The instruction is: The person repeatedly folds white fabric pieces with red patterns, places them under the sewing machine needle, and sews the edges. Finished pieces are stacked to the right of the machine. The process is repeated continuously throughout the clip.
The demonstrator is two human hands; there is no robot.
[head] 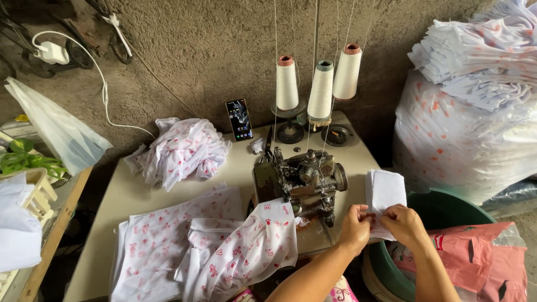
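Fingers (366, 215) of my left hand (356, 228) are pinched together on the lower left edge of a stack of plain white fabric pieces (385, 193), and my right hand (404, 223) clamps the same stack from its lower right, thumb on top. The stack lies at the right edge of the table (128, 196), at about 4 o'clock from the sewing machine (302, 182), which stands just beside it near the table's middle. A printed white garment (251, 246) hangs from the machine's front at 7 o'clock. Flat printed pieces (162, 240) lie further left at 8 o'clock, and a crumpled printed heap (182, 148) sits at 10 o'clock. Three thread cones (320, 89) stand behind the machine at 12 o'clock, with a phone (239, 119) propped against the wall at 11 o'clock. A green tub (447, 210) sits below my right hand, off the table, at 4 o'clock.
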